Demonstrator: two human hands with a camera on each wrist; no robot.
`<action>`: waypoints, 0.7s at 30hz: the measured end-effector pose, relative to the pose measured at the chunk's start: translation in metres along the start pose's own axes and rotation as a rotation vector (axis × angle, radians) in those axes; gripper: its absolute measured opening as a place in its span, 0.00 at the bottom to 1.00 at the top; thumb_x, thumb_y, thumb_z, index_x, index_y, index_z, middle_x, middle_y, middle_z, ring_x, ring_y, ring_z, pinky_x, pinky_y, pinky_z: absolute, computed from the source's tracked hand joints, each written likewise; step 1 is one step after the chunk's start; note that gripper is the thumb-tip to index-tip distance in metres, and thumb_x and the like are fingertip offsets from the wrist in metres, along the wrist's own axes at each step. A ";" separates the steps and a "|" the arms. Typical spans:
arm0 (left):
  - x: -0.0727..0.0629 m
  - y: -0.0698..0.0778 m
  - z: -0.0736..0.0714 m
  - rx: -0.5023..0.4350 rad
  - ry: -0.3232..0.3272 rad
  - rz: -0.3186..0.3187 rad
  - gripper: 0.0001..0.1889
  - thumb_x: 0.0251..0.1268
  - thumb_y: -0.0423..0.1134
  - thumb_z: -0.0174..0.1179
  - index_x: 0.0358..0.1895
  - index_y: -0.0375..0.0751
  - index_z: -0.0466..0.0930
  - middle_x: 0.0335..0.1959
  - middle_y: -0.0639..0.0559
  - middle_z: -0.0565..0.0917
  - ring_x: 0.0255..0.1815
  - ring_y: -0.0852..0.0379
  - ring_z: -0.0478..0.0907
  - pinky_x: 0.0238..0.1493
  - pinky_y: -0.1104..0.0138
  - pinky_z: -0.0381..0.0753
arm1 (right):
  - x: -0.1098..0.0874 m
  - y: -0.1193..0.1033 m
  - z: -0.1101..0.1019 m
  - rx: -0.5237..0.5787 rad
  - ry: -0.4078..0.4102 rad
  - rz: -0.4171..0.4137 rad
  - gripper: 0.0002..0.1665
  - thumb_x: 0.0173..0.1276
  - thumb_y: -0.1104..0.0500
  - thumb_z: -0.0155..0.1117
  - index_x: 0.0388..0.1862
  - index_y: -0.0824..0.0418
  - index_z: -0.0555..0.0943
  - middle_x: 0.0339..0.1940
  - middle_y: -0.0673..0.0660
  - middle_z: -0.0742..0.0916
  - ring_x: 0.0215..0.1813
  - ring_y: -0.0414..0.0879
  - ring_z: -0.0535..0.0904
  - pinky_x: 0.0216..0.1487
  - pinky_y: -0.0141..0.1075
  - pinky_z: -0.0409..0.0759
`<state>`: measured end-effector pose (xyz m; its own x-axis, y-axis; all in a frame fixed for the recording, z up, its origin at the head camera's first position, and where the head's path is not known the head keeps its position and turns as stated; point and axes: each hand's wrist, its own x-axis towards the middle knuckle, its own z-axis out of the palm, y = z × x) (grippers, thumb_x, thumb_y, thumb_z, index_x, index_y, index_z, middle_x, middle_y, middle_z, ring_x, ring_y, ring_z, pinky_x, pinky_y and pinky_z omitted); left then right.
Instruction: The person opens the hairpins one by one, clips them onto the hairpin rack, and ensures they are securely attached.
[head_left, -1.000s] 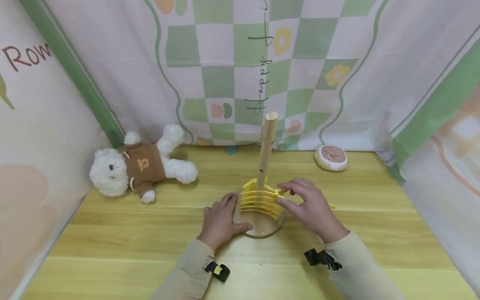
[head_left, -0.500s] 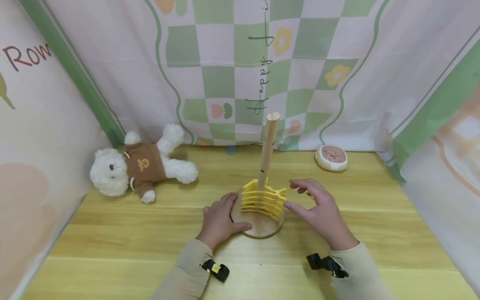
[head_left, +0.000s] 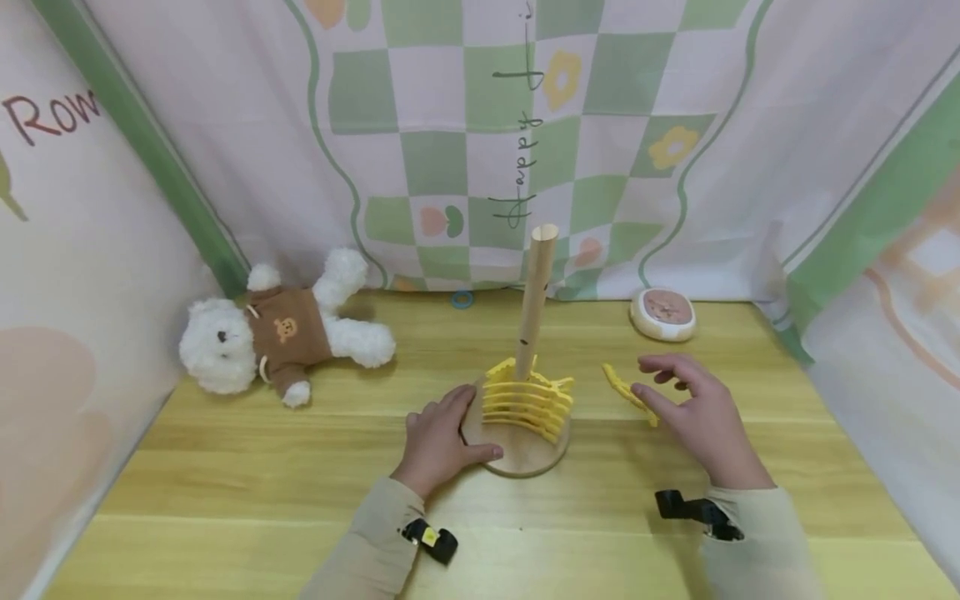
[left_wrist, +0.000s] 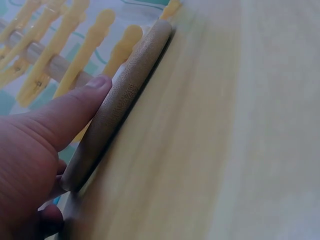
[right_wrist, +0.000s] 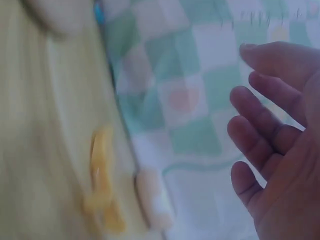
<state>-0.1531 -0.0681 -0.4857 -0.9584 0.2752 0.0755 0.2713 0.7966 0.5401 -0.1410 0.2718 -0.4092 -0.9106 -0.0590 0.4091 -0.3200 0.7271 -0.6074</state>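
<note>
A round wooden base (head_left: 517, 460) with an upright wooden post (head_left: 536, 300) stands mid-table. Several curved yellow plastic pieces (head_left: 523, 403) are stacked in layers around the post's lower part. My left hand (head_left: 441, 443) holds the base by its left side; in the left wrist view the thumb lies on the base (left_wrist: 120, 102) and the other fingers are partly hidden behind it. To the right, my right hand (head_left: 697, 417) hangs with loosely bent fingers and nothing in them. Just left of it, one loose yellow piece (head_left: 621, 383) lies on the table, its near end close to the thumb.
A white plush dog (head_left: 288, 333) in a brown top lies at the left. A small white clock-like device (head_left: 663, 315) sits at the back right, and a blue ring (head_left: 462, 299) lies by the rear curtain (head_left: 435, 158). Fabric walls enclose the table on both sides.
My right hand has drawn back to the right from the stack, its fingers parting from the yellow piece there. The loose piece on the table has come into view. My left hand stays put.
</note>
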 end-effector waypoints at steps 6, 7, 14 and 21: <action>-0.001 0.000 -0.001 -0.033 0.001 0.002 0.55 0.45 0.71 0.71 0.77 0.47 0.63 0.75 0.53 0.68 0.60 0.43 0.75 0.50 0.48 0.64 | -0.003 0.039 -0.007 -0.068 -0.169 0.132 0.19 0.70 0.57 0.69 0.56 0.65 0.81 0.50 0.61 0.86 0.47 0.50 0.77 0.42 0.37 0.74; -0.001 0.000 0.000 -0.036 -0.003 -0.002 0.55 0.45 0.71 0.71 0.77 0.48 0.63 0.75 0.53 0.68 0.61 0.43 0.74 0.51 0.48 0.64 | -0.004 0.044 -0.008 -0.070 -0.200 0.159 0.19 0.70 0.57 0.68 0.56 0.65 0.81 0.49 0.62 0.86 0.47 0.51 0.78 0.40 0.36 0.75; -0.002 0.000 0.000 -0.035 -0.009 -0.005 0.55 0.45 0.71 0.71 0.77 0.48 0.63 0.75 0.53 0.68 0.62 0.43 0.74 0.51 0.48 0.64 | -0.010 0.070 -0.003 -0.083 -0.308 0.292 0.19 0.73 0.58 0.64 0.58 0.68 0.80 0.45 0.61 0.86 0.46 0.52 0.80 0.43 0.41 0.77; 0.001 -0.001 0.001 -0.025 -0.003 -0.001 0.56 0.45 0.72 0.70 0.77 0.49 0.63 0.75 0.54 0.68 0.62 0.44 0.74 0.50 0.50 0.64 | -0.009 0.082 -0.003 -0.113 -0.259 0.302 0.20 0.77 0.56 0.57 0.59 0.68 0.79 0.43 0.63 0.86 0.42 0.50 0.79 0.40 0.41 0.75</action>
<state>-0.1546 -0.0686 -0.4869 -0.9584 0.2760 0.0722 0.2678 0.7830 0.5614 -0.1587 0.3338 -0.4609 -0.9995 0.0087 0.0304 -0.0109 0.8077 -0.5895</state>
